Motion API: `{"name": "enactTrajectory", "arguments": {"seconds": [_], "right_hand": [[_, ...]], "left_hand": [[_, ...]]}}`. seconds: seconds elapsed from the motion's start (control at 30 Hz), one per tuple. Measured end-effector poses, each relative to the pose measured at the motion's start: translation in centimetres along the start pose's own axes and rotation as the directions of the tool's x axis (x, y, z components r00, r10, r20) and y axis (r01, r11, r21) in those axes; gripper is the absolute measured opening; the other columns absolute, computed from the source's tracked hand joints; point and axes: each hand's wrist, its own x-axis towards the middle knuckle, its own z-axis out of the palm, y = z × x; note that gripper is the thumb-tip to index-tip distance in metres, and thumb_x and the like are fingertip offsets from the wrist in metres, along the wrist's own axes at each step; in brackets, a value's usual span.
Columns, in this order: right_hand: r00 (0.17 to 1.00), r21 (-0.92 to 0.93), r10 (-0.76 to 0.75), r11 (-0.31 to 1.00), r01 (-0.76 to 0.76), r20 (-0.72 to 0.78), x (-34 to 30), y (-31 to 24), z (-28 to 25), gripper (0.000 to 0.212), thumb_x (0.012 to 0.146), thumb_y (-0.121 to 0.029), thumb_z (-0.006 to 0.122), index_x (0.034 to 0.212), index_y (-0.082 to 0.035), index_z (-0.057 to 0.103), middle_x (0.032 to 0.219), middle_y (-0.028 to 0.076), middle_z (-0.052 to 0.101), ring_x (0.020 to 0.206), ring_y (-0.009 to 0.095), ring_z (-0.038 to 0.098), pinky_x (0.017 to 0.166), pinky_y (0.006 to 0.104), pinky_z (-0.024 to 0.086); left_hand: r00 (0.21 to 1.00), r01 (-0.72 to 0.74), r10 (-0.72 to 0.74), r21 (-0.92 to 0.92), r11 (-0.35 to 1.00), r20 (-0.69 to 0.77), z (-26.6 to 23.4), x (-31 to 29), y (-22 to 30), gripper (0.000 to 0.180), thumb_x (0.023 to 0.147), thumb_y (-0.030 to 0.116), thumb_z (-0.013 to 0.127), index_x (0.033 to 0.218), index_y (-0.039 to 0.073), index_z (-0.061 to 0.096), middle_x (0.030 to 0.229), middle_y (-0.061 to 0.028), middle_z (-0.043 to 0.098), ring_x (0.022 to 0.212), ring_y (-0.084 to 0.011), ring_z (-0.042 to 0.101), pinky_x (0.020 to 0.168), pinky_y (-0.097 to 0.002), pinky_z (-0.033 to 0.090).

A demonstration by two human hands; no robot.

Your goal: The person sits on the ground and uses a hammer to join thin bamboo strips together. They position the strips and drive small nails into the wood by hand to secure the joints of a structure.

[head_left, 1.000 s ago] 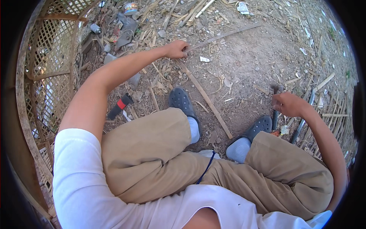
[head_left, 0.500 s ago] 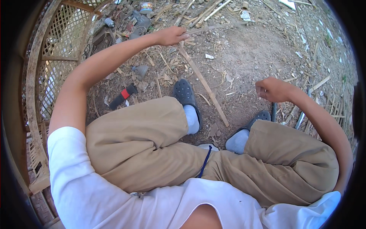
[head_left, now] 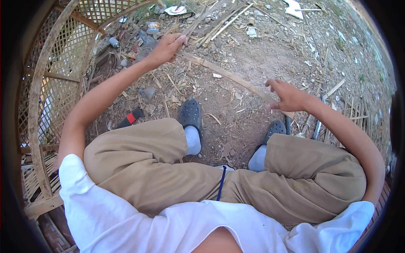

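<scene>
My left hand (head_left: 166,49) is closed around a long flat bamboo strip (head_left: 228,75), out in front of my left knee. From that grip the strip slants down to the right over the dirt. Its far end comes out below my right hand (head_left: 287,97). The right hand's fingers are spread, with the thumb close to the strip and the index finger lifted beyond it. Whether the thumb touches the strip, I cannot tell. Past the left fingers another thin strip (head_left: 195,25) runs away up the picture; whether it is held too is unclear.
A latticed bamboo frame (head_left: 55,76) stands at the left. A black-and-red tool (head_left: 130,118) lies beside my left knee. A small tub (head_left: 152,28), a spray can (head_left: 114,42) and bamboo scraps litter the far ground. A metal blade-like piece (head_left: 317,130) lies near my right knee.
The bamboo strip has swung rightward, its far end now by my right hand. My left hand has moved left and slightly nearer. My right hand has spread its fingers.
</scene>
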Motion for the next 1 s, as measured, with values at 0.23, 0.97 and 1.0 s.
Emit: {"name": "enactTrajectory", "arguments": {"seconds": [0.23, 0.97, 1.0], "right_hand": [[0.91, 0.344, 0.103, 0.904, -0.255, 0.402, -1.0, 0.9, -3.2, 0.04, 0.086, -0.018, 0.083, 0.115, 0.002, 0.064, 0.081, 0.014, 0.074, 0.081, 0.027, 0.076, 0.078, 0.0393, 0.057], [0.999, 0.015, 0.025, 1.0, -0.025, -0.031, 0.2, 3.9, -1.5, 0.064, 0.071, -0.007, 0.086, 0.127, -0.005, 0.054, 0.117, 0.017, 0.054, 0.112, 0.034, 0.059, 0.1, 0.0437, 0.05], [0.998, -0.017, 0.002, 1.0, -0.003, -0.055, 0.2, 4.2, -1.4, 0.069, 0.071, -0.008, 0.087, 0.13, -0.006, 0.051, 0.122, 0.017, 0.052, 0.116, 0.035, 0.057, 0.104, 0.0448, 0.049]], "left_hand": [[0.996, 0.089, -0.084, -0.224, 0.971, 0.033, 3.3, -2.0, -3.8, 0.033, 0.116, 0.034, 0.043, 0.101, 0.008, 0.057, 0.067, 0.0059, 0.036, 0.045, -0.0049, 0.031, 0.037, -0.025, 0.027], [0.957, -0.204, 0.139, 0.255, 0.945, 0.253, 3.8, -3.3, -5.1, 0.035, 0.115, 0.031, 0.04, 0.102, 0.005, 0.06, 0.075, -0.0026, 0.048, 0.067, -0.0131, 0.051, 0.062, -0.0345, 0.044], [0.958, -0.205, 0.139, 0.256, 0.945, 0.252, 3.8, -3.2, -5.1, 0.035, 0.115, 0.031, 0.04, 0.102, 0.005, 0.06, 0.075, -0.0026, 0.048, 0.067, -0.0131, 0.051, 0.062, -0.0345, 0.044]]}}
